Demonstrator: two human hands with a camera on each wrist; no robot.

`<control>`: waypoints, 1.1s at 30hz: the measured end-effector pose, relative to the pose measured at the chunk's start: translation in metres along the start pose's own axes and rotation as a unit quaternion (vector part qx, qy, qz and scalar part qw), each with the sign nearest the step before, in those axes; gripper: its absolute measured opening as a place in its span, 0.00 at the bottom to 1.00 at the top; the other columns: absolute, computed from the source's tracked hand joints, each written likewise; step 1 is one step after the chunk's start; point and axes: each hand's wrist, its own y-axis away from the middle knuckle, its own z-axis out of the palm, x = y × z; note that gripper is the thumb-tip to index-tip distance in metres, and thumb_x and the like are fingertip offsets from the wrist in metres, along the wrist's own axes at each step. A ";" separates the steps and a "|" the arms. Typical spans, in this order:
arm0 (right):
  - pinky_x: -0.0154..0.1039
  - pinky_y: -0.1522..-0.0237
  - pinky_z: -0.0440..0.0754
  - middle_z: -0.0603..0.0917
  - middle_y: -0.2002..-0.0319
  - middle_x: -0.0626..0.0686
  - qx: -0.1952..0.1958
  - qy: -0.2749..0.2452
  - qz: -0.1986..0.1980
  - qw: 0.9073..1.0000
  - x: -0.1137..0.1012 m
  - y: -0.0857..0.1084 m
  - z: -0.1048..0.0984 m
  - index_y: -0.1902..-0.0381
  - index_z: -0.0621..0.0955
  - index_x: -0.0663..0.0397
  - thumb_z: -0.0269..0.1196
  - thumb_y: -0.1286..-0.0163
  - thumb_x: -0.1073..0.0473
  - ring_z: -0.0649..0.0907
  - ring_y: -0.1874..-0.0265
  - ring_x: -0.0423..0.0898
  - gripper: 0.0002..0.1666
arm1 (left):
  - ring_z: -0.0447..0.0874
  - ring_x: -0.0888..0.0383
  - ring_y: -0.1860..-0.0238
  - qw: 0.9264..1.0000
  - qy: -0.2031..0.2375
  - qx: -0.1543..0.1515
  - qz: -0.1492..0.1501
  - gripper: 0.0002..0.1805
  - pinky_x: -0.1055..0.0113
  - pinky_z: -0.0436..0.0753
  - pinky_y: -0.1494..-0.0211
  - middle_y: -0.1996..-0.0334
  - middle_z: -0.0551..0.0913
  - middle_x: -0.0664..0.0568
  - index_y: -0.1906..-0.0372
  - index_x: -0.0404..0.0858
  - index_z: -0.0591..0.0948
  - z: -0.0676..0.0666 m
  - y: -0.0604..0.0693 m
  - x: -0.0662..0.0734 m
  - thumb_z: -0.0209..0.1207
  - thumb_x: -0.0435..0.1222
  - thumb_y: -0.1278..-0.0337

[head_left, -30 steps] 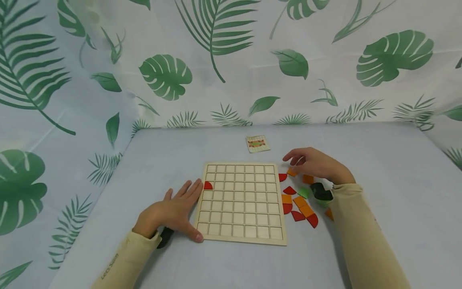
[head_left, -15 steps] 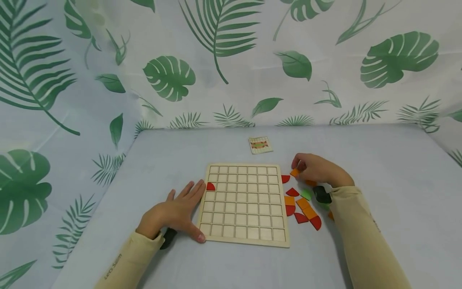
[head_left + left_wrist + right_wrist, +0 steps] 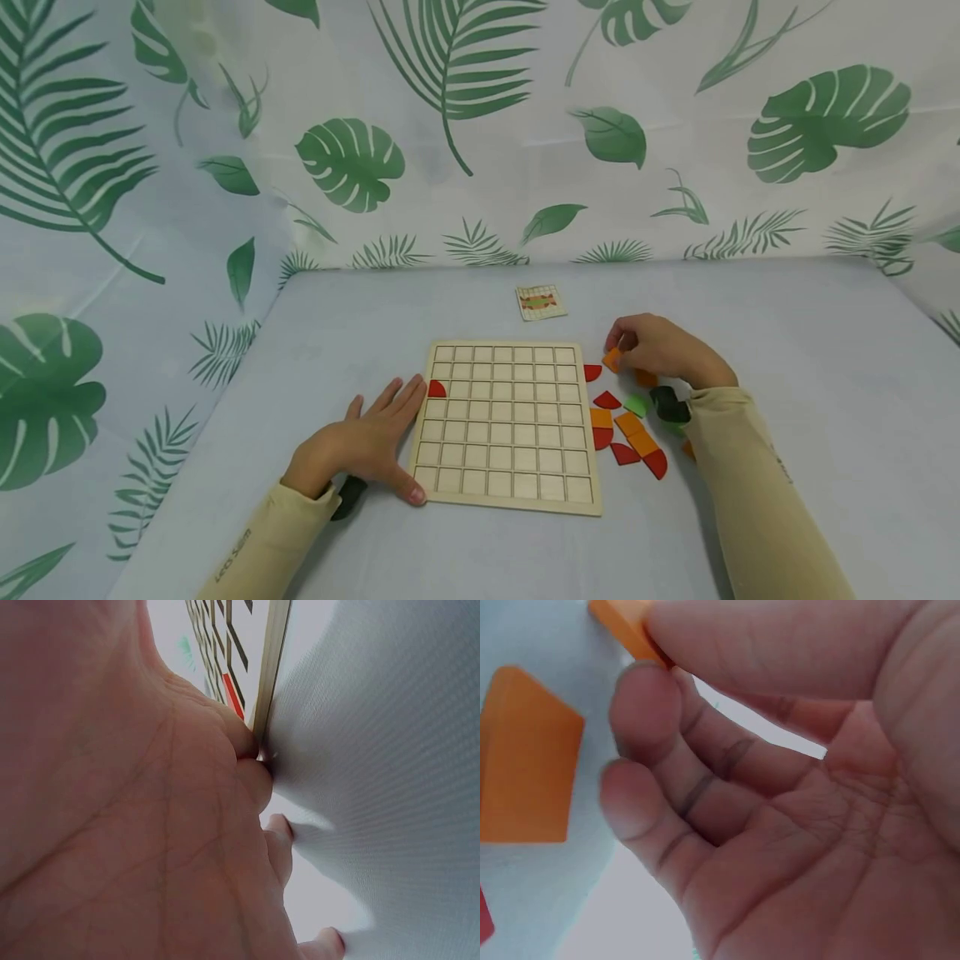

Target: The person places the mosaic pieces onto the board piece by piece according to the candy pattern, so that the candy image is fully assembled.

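The table [image 3: 810, 358] is a pale gray-blue. Behind it hangs a big white cloth [image 3: 555, 158] with green leaves on it. A long feathery leaf [image 3: 444, 92] is up top in the middle. A fat leaf with slits [image 3: 351, 162] is to the left of it, and a bigger one [image 3: 817, 125] is far to the right. Little spiky plants [image 3: 615, 252] run along the bottom. More leafy white cloth [image 3: 161, 358] covers the left side.
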 end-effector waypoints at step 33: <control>0.51 0.41 0.79 0.87 0.59 0.58 0.044 -0.288 -0.068 0.954 -0.065 -0.023 0.046 0.43 0.80 0.69 0.63 0.23 0.67 0.88 0.56 0.56 0.14 | 0.26 0.46 0.14 1.000 0.006 -0.004 -0.001 0.82 0.28 0.33 0.21 0.12 0.35 0.47 0.12 0.39 0.39 -0.001 0.001 0.000 0.84 0.59 0.59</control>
